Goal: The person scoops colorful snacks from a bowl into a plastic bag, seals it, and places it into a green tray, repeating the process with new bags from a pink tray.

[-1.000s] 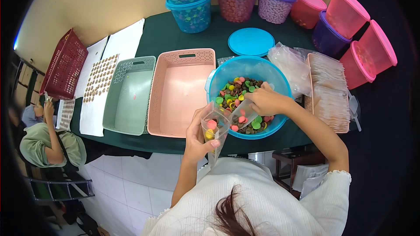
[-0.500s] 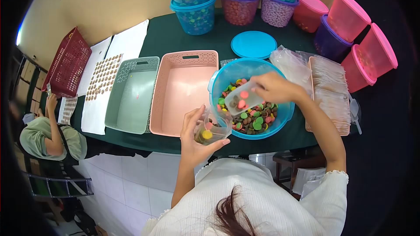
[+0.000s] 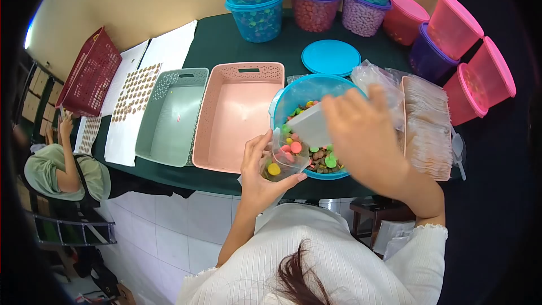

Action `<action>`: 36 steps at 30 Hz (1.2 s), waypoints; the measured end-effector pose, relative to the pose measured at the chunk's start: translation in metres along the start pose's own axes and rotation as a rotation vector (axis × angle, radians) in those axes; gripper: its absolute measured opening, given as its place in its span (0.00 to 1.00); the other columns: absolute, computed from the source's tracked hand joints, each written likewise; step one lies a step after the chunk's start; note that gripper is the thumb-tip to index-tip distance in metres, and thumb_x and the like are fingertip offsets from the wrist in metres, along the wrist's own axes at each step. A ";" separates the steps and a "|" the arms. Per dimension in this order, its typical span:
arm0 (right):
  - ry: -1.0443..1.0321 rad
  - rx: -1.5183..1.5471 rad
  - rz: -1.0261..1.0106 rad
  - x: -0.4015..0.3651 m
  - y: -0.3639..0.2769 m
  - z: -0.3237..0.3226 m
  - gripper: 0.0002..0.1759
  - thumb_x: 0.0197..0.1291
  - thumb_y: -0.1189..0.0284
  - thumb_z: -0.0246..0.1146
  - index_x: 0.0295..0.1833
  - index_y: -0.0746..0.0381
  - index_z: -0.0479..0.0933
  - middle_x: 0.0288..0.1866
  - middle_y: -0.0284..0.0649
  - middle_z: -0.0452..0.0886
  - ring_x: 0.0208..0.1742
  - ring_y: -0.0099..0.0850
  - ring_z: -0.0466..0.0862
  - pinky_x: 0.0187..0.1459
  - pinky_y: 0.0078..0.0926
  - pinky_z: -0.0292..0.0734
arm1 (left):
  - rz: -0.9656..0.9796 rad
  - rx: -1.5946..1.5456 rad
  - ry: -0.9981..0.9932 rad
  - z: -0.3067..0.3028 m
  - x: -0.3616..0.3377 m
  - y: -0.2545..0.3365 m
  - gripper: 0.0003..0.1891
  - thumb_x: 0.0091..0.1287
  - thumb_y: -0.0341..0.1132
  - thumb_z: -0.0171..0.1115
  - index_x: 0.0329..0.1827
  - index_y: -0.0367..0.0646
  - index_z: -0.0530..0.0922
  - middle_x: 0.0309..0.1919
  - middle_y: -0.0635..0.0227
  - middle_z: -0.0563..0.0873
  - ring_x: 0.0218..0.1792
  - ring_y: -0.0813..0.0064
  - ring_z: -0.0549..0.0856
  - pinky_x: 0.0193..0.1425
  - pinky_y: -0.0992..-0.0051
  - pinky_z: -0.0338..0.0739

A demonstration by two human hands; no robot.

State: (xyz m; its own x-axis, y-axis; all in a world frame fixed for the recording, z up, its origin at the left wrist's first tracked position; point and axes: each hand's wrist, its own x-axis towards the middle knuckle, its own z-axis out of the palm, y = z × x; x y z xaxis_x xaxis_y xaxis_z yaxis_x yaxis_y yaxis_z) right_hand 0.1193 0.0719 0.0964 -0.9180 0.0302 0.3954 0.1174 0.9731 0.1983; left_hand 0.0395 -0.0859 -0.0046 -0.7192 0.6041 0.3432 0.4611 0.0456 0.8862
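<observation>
My left hand [image 3: 262, 172] holds a clear plastic bag [image 3: 287, 165] with its mouth spread, and a yellow piece and pink pieces show in it. My right hand [image 3: 367, 135], blurred by motion, grips a translucent scoop [image 3: 307, 129] tilted down over the bag's mouth. Both are at the near left side of a blue tub [image 3: 280, 114], which holds green, pink, yellow and brown round candies [image 3: 331, 161]. My right hand hides part of the tub.
Left of the tub stand a pink basket [image 3: 232, 161] and a green basket [image 3: 164, 154]. A blue lid [image 3: 331, 57] lies behind it. Filled packets [image 3: 426, 124] sit at right, lidded tubs [image 3: 257, 22] behind. A co-worker [image 3: 68, 172] is at far left.
My right hand has turned and tipped the scoop toward the bag. Pink pieces that were in the scoop now show at the bag. My left hand shifted slightly right.
</observation>
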 end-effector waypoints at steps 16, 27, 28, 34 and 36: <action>-0.085 1.338 0.099 -0.050 -0.020 0.054 0.15 0.48 0.72 0.65 0.39 0.70 0.73 0.32 0.47 0.79 0.33 0.36 0.81 0.39 0.26 0.74 | -0.031 0.047 0.428 0.039 -0.028 0.000 0.50 0.33 0.39 0.78 0.60 0.36 0.57 0.47 0.59 0.67 0.44 0.67 0.73 0.47 0.71 0.69; 0.151 1.656 0.073 -0.064 -0.085 0.063 0.12 0.57 0.76 0.56 0.45 0.70 0.69 0.43 0.45 0.73 0.43 0.26 0.73 0.47 0.22 0.67 | -0.018 -0.115 0.267 -0.016 -0.082 0.031 0.47 0.47 0.38 0.72 0.65 0.34 0.50 0.57 0.56 0.68 0.55 0.66 0.72 0.60 0.68 0.63; 0.244 1.813 0.020 -0.065 -0.101 0.063 0.17 0.56 0.74 0.57 0.50 0.69 0.65 0.51 0.50 0.69 0.49 0.31 0.71 0.53 0.28 0.64 | -0.020 -0.097 0.299 -0.023 -0.089 0.033 0.47 0.47 0.38 0.72 0.65 0.34 0.50 0.57 0.56 0.68 0.55 0.66 0.72 0.60 0.68 0.63; -0.155 2.211 -0.046 -0.076 -0.178 0.056 0.36 0.60 0.59 0.49 0.66 0.68 0.46 0.59 0.48 0.59 0.62 0.36 0.61 0.61 0.35 0.56 | -0.134 -0.127 0.135 -0.067 -0.152 0.037 0.43 0.54 0.38 0.64 0.67 0.34 0.46 0.57 0.56 0.69 0.58 0.65 0.70 0.64 0.65 0.58; -0.231 2.061 -0.147 -0.083 -0.201 0.059 0.33 0.60 0.59 0.50 0.64 0.68 0.53 0.59 0.47 0.58 0.61 0.35 0.62 0.59 0.33 0.59 | -0.086 -0.190 0.250 -0.082 -0.179 0.037 0.36 0.56 0.37 0.64 0.65 0.38 0.55 0.53 0.55 0.73 0.52 0.66 0.74 0.57 0.70 0.66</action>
State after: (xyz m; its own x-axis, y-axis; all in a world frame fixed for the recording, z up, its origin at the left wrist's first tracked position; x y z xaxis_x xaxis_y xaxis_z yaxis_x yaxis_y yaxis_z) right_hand 0.1498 -0.1127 -0.0298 -0.9181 -0.1915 0.3470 -0.2940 -0.2579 -0.9203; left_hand 0.1428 -0.2578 -0.0083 -0.8675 0.3890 0.3099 0.3051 -0.0759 0.9493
